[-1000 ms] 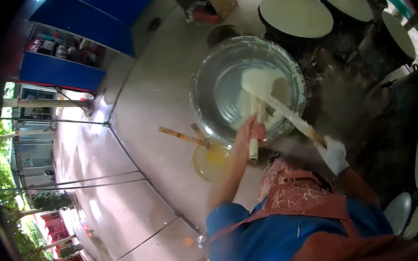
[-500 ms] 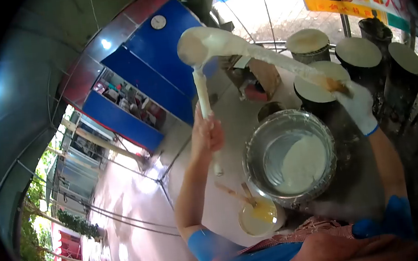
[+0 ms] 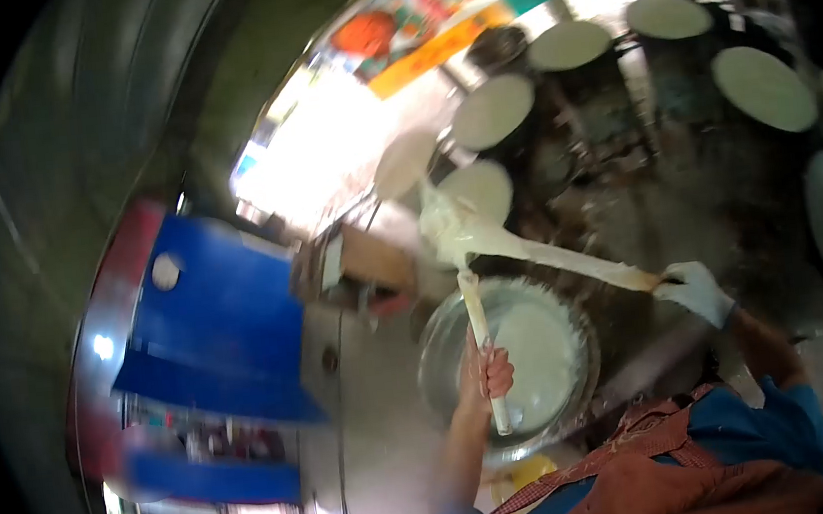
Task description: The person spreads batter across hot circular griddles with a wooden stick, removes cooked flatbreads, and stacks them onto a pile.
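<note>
My left hand (image 3: 490, 370) grips a pale stick (image 3: 476, 312) held upright, its upper end touching the wide white-coated head of a long ladle-like tool. My right hand (image 3: 697, 294), in a white glove, is closed round the brown end of that ladle-like tool (image 3: 560, 255). Thick white batter covers most of its length, so its exact shape is hard to make out. Below the stick is a large metal basin (image 3: 587, 379) with white batter (image 3: 545, 358) in it and smears on the rim.
Several dark drum-like stands carry round pale tops (image 3: 570, 45), arranged in an arc at the back and right. A yellowish container (image 3: 522, 474) is partly hidden beside my apron. A brown box (image 3: 372, 261) stands left of the basin. Blue panels (image 3: 210, 326) are further left.
My view has swung right, bringing more drum-like stands in. Both hands have come lower relative to my body; the stick and white-coated tool now hang over and beside the basin.
</note>
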Action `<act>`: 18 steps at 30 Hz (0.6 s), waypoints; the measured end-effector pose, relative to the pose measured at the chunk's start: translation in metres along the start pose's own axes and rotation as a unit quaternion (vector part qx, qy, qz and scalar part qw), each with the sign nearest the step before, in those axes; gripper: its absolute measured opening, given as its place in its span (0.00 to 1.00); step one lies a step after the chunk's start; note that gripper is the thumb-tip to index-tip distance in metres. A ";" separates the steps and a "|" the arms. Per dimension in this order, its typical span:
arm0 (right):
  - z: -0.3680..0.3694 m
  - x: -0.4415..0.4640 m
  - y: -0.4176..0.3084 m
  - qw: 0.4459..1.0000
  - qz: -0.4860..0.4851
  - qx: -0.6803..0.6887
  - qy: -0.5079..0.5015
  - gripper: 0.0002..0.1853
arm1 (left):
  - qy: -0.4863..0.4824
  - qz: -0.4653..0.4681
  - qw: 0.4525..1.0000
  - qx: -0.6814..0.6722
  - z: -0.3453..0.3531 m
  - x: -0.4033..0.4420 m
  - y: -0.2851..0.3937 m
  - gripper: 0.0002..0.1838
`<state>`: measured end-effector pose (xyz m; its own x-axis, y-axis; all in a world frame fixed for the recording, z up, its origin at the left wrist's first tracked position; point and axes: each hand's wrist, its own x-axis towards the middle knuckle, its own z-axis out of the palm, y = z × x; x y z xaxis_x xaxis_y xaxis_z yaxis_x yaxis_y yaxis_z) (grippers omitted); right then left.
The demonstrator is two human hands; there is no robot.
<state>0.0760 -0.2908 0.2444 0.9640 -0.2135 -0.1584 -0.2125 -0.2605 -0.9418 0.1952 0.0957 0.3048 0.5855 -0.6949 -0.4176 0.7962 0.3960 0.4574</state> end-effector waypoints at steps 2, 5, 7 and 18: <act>-0.018 0.001 0.037 0.999 -0.032 -0.008 0.014 0.18 | -0.034 -0.041 0.998 0.024 0.022 0.058 -0.012 0.09; -0.059 -0.050 0.061 0.988 0.112 -0.090 0.058 0.23 | -0.065 -0.263 0.950 -0.155 0.061 0.143 -0.041 0.12; -0.080 -0.096 0.139 0.968 0.156 -0.161 0.115 0.24 | -0.086 -0.360 0.901 -0.226 0.082 0.203 -0.089 0.14; -0.147 -0.381 0.177 0.657 0.452 -0.146 0.586 0.20 | -0.146 -0.692 0.703 -0.080 0.309 0.413 -0.402 0.14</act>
<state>-0.3520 -0.3938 0.1814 -0.3251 -0.9386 -0.1157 -0.8000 0.3382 -0.4955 0.0692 -0.5359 0.1910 -0.8030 -0.5662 -0.1862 0.5938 -0.7328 -0.3323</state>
